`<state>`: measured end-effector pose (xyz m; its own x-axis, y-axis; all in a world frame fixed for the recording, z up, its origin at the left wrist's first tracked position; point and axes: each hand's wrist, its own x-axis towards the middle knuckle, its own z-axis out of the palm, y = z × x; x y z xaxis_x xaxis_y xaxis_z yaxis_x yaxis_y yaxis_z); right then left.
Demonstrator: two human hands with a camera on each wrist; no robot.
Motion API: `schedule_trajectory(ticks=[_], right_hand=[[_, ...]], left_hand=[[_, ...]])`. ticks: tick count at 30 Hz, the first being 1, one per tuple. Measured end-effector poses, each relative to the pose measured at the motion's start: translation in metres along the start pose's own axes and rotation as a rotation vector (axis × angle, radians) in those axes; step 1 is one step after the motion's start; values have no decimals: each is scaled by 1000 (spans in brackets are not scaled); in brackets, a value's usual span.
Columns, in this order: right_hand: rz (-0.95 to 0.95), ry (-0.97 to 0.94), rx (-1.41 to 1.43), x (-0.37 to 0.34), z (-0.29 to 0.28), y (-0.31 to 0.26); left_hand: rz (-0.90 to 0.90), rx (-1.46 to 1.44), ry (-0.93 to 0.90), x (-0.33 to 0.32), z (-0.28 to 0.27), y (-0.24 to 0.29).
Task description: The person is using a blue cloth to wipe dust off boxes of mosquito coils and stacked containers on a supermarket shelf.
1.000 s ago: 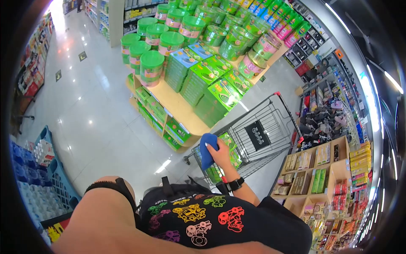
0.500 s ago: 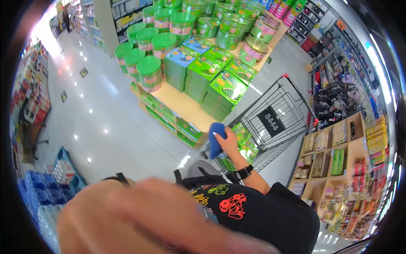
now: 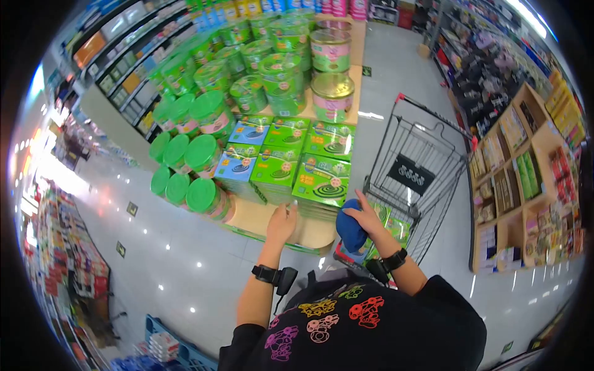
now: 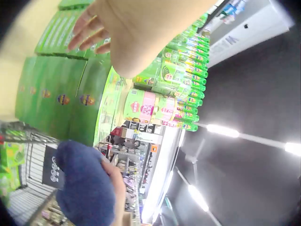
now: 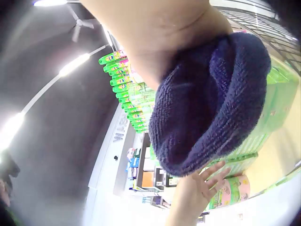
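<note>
My right hand (image 3: 370, 220) grips a folded blue terry cloth (image 3: 351, 230), which fills much of the right wrist view as a bunched, dark blue cloth (image 5: 211, 108). It is beside the right front corner of stacked green mosquito coil boxes (image 3: 322, 179). In the head view, my left hand (image 3: 282, 224) is over the front edge of the wooden display shelf (image 3: 250, 216), just before the boxes. Its fingers (image 4: 89, 35) are loosely extended with nothing in them, close to the green box sides in the left wrist view.
Green-lidded tubs (image 3: 201, 154) stand left of the boxes, with clear green drums (image 3: 281, 80) behind. A wire shopping cart (image 3: 427, 167) holding green boxes (image 3: 396, 230) stands at right. Beyond it is a wooden shelf unit (image 3: 516, 185). A blue crate (image 3: 179, 343) sits low at left.
The view has turned left and come nearer the display. My left arm, earlier a blur close to the camera, now reaches forward to the boxes. The right hand keeps hold of the cloth.
</note>
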<state>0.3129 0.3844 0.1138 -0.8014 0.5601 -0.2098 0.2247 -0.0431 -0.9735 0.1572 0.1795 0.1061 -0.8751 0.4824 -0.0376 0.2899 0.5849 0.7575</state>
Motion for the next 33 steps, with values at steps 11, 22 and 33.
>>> schedule_trajectory(ticks=[11,22,33], right_hand=[[2,36,-98,-4,55,3],[187,409,730,-37,71,-14],[117,560,807,-40,87,8]], left_hand=[[205,304,-125,25,-14,26],[411,88,-802,18,-44,30],[-484,-645,-1173,47,-5,-13]])
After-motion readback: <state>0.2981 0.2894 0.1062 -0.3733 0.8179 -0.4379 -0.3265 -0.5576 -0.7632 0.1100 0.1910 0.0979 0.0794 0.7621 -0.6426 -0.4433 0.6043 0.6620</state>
